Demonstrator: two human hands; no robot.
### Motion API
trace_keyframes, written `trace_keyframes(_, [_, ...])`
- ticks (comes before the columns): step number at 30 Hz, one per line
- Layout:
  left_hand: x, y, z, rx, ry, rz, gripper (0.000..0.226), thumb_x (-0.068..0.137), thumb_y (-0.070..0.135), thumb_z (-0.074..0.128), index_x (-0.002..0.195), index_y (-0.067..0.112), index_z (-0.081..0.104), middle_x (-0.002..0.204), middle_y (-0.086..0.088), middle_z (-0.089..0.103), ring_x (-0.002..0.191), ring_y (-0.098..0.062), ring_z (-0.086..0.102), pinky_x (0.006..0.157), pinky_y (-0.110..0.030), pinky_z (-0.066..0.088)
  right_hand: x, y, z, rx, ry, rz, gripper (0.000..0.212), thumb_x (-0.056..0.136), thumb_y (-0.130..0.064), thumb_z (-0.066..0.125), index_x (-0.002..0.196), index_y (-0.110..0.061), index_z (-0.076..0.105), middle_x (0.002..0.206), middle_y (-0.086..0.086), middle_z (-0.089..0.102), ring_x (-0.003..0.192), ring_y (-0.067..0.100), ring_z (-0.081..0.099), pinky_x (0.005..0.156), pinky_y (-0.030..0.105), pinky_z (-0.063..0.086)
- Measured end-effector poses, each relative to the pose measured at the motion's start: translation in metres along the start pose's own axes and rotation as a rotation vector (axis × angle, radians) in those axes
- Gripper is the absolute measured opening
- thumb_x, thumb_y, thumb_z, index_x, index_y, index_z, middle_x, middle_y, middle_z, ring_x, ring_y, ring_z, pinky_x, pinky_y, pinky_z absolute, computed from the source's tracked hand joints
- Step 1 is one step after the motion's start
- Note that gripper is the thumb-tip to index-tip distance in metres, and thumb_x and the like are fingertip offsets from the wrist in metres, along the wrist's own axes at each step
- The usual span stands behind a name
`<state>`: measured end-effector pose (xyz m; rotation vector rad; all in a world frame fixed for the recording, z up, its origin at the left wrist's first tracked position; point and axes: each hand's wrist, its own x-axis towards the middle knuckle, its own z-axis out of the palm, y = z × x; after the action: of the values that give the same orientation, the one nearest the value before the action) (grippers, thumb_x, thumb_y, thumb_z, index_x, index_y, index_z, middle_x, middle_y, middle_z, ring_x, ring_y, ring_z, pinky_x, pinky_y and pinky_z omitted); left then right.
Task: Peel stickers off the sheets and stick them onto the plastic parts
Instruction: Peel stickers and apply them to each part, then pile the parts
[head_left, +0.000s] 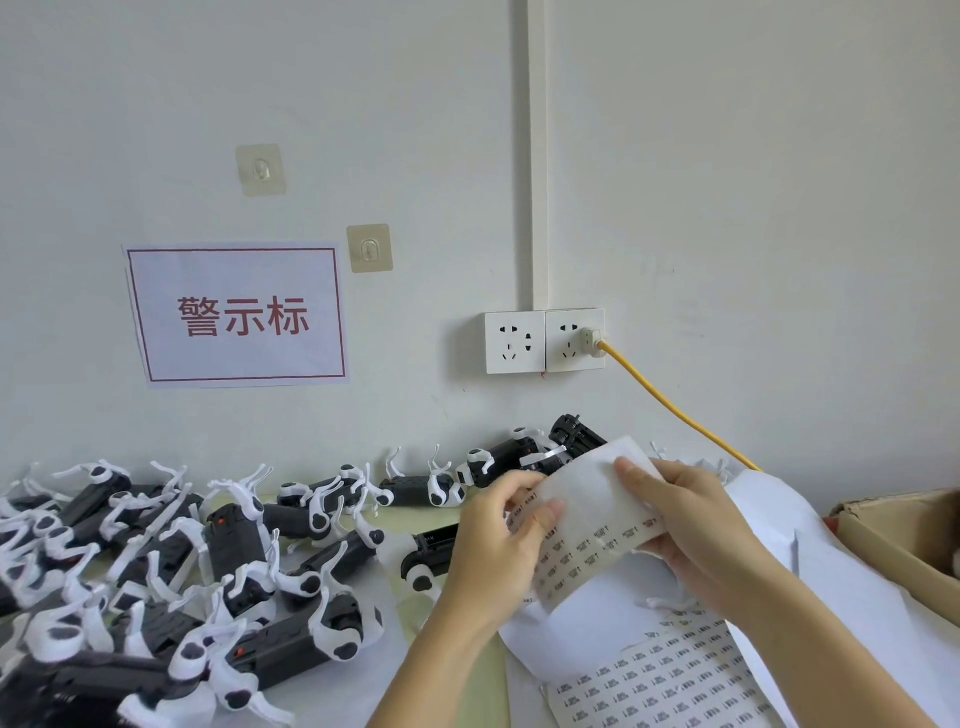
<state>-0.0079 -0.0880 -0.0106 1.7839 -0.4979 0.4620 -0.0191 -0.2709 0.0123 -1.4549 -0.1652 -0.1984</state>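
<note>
Sticker sheets (670, 680), plastic parts (171, 561), perhaps toys

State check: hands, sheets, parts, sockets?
Left hand: pinching the held sheet's left edge.
Right hand: gripping the held sheet.
Held sheet: lifted, bent.
Lower sheet: flat, full of stickers.
Parts: piled.
Left socket: empty.
Right socket: plugged.

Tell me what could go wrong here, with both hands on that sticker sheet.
1. The held sticker sheet is curled between the left hand and right hand; a peeled sticker might fold onto itself.
2. More sticker sheets lie loose under the forearms; a sleeve or wrist could drag them.
3. The plastic parts are piled with thin white legs interlocked; lifting one may snag others.
</note>
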Motion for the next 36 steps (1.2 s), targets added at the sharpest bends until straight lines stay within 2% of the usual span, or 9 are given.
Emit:
trace_keyframes(4, [0.001, 0.003, -0.001, -0.064, 0.129, 0.006, 0.016, 0.096, 0.019, 0.066, 0.097, 0.036, 0.066, 0.090, 0.022, 0.070, 0.084, 0.000, 0.064, 0.071, -0.012, 0.045, -0.005, -0.008, 0.000, 0.133, -0.137, 0.034, 0.034, 0.076, -0.022, 0.069, 0.098, 0.004, 0.070, 0.090, 0.023, 0.073, 0.066, 0.023, 0.067, 0.053, 0.025, 0.050])
trace_keyframes(9, [0.002, 0.007, -0.001, -0.029, 0.193, 0.047, 0.026, 0.097, 0.017, 0.064, 0.094, 0.043, 0.062, 0.093, 0.030, 0.067, 0.089, 0.004, 0.063, 0.073, -0.011, 0.046, -0.011, -0.014, 0.000, -0.022, -0.274, 0.112, 0.035, 0.071, -0.022, 0.078, 0.097, 0.000, 0.071, 0.101, 0.026, 0.073, 0.073, 0.025, 0.071, 0.054, 0.022, 0.049])
trace_keyframes(11, [0.001, 0.007, 0.000, 0.024, 0.212, 0.063, 0.026, 0.096, 0.018, 0.064, 0.099, 0.044, 0.061, 0.098, 0.024, 0.067, 0.097, 0.004, 0.060, 0.079, -0.010, 0.043, -0.010, -0.013, -0.001, -0.066, -0.238, 0.098, 0.024, 0.079, -0.013, 0.076, 0.098, 0.002, 0.070, 0.099, 0.025, 0.074, 0.071, 0.023, 0.070, 0.054, 0.022, 0.050])
trace_keyframes(14, [-0.001, 0.007, 0.003, 0.147, 0.329, 0.130, 0.023, 0.094, 0.021, 0.068, 0.115, 0.029, 0.062, 0.112, 0.013, 0.056, 0.111, 0.001, 0.049, 0.091, -0.007, 0.034, -0.009, -0.011, 0.003, -0.069, -0.106, 0.061, 0.013, 0.086, -0.006, 0.072, 0.095, 0.004, 0.071, 0.093, 0.025, 0.074, 0.066, 0.022, 0.070, 0.053, 0.022, 0.051])
trace_keyframes(16, [-0.002, 0.008, 0.005, 0.214, 0.406, 0.223, 0.022, 0.092, 0.018, 0.071, 0.113, 0.023, 0.064, 0.110, 0.008, 0.054, 0.110, -0.001, 0.046, 0.091, -0.006, 0.033, -0.006, -0.008, 0.005, -0.047, 0.015, 0.042, 0.010, 0.087, -0.007, 0.072, 0.093, 0.002, 0.071, 0.088, 0.020, 0.076, 0.068, 0.023, 0.073, 0.052, 0.021, 0.052])
trace_keyframes(19, [-0.002, 0.011, 0.010, 0.246, 0.338, 0.312, 0.012, 0.091, 0.014, 0.071, 0.101, 0.020, 0.067, 0.102, 0.005, 0.054, 0.101, -0.004, 0.051, 0.084, -0.005, 0.036, -0.002, -0.003, 0.010, 0.002, 0.125, 0.016, 0.012, 0.088, -0.010, 0.072, 0.097, -0.002, 0.071, 0.084, 0.015, 0.077, 0.079, 0.024, 0.077, 0.058, 0.021, 0.057])
trace_keyframes(24, [-0.003, 0.008, 0.017, 0.257, 0.194, 0.329, 0.005, 0.094, 0.021, 0.067, 0.099, 0.019, 0.066, 0.099, 0.009, 0.057, 0.093, -0.002, 0.054, 0.080, -0.010, 0.039, -0.001, 0.006, 0.023, 0.163, 0.097, 0.013, 0.012, 0.086, -0.001, 0.071, 0.097, 0.005, 0.072, 0.092, 0.019, 0.076, 0.091, 0.030, 0.075, 0.085, 0.035, 0.060])
trace_keyframes(31, [-0.003, 0.005, 0.018, 0.212, 0.215, 0.290, 0.009, 0.093, 0.007, 0.066, 0.099, 0.014, 0.065, 0.097, 0.009, 0.059, 0.093, 0.001, 0.058, 0.081, -0.009, 0.044, -0.003, 0.014, 0.037, 0.188, -0.014, -0.013, 0.015, 0.086, 0.010, 0.063, 0.098, 0.007, 0.073, 0.098, 0.023, 0.075, 0.096, 0.033, 0.074, 0.082, 0.034, 0.061])
trace_keyframes(36, [-0.003, 0.003, 0.017, 0.184, 0.250, 0.258, 0.011, 0.091, 0.003, 0.067, 0.096, 0.012, 0.067, 0.095, 0.007, 0.062, 0.090, -0.004, 0.061, 0.084, -0.021, 0.052, -0.004, 0.013, 0.038, 0.186, 0.007, 0.011, 0.013, 0.086, 0.003, 0.067, 0.096, 0.001, 0.076, 0.095, 0.021, 0.076, 0.092, 0.031, 0.075, 0.078, 0.032, 0.061])
